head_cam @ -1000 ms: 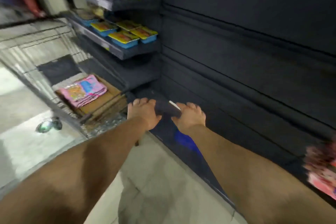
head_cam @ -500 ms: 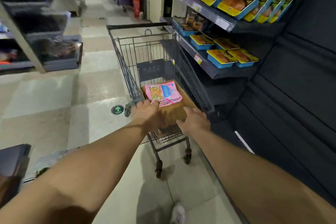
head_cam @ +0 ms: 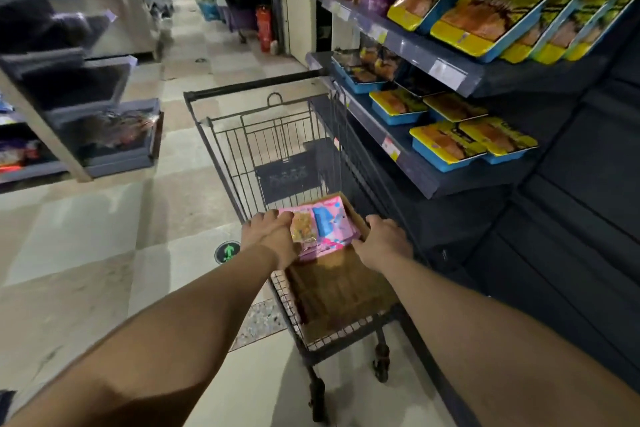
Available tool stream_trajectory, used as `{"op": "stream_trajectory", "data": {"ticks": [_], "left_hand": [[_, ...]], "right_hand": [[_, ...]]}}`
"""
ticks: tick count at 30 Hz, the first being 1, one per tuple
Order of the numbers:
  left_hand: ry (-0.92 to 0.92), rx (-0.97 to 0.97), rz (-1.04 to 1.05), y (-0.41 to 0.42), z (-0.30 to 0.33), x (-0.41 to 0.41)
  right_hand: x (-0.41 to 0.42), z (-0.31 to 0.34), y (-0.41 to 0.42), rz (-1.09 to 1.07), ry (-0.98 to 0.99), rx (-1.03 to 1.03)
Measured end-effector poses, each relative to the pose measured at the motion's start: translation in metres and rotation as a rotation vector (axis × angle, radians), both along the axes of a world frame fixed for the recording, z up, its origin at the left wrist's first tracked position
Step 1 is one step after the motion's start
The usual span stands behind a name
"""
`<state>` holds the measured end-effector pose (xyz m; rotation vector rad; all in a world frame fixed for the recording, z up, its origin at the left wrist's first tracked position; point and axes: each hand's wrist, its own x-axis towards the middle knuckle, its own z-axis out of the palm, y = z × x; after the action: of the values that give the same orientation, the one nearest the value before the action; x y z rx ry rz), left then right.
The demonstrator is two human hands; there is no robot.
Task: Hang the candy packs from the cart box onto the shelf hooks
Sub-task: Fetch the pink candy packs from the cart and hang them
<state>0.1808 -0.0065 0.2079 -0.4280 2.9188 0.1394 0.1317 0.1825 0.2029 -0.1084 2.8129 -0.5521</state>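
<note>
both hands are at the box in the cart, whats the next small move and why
Probably lift the top pink candy pack out of the cardboard box. The left hand already rests on the stack's near-left edge, while the right hand sits at the box's right rim, seemingly steadying it. No pack is clear of the box yet, so nothing can go to a hook.

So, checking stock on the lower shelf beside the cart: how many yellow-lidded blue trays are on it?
4 clearly: one nearest the cart, one behind it, and two at the shelf's near end, side by side. Darker trays sit farther along; more may be hidden behind.
</note>
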Motion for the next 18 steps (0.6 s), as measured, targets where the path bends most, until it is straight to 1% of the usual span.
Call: {"op": "stream_trajectory", "data": {"ticks": [3, 6, 9, 14, 18], "left_hand": [[-0.037, 0.029, -0.025, -0.001, -0.01, -0.043], [-0.102, 0.01, -0.055, -0.003, -0.02, -0.079], [-0.148, 0.014, -0.086, -0.011, -0.034, -0.119], [-0.249, 0.003, -0.179, -0.034, -0.078, -0.178], [-0.355, 0.004, -0.27, -0.064, -0.128, -0.235]], "right_hand": [[-0.037, -0.006, -0.001, -0.018, -0.021, 0.002], [-0.063, -0.02, -0.001, -0.023, -0.05, -0.012], [-0.09, -0.035, 0.001, -0.077, -0.073, -0.021], [-0.131, -0.071, -0.011, -0.225, -0.161, -0.04], [-0.158, -0.112, -0.036, -0.377, -0.31, -0.131]]}}
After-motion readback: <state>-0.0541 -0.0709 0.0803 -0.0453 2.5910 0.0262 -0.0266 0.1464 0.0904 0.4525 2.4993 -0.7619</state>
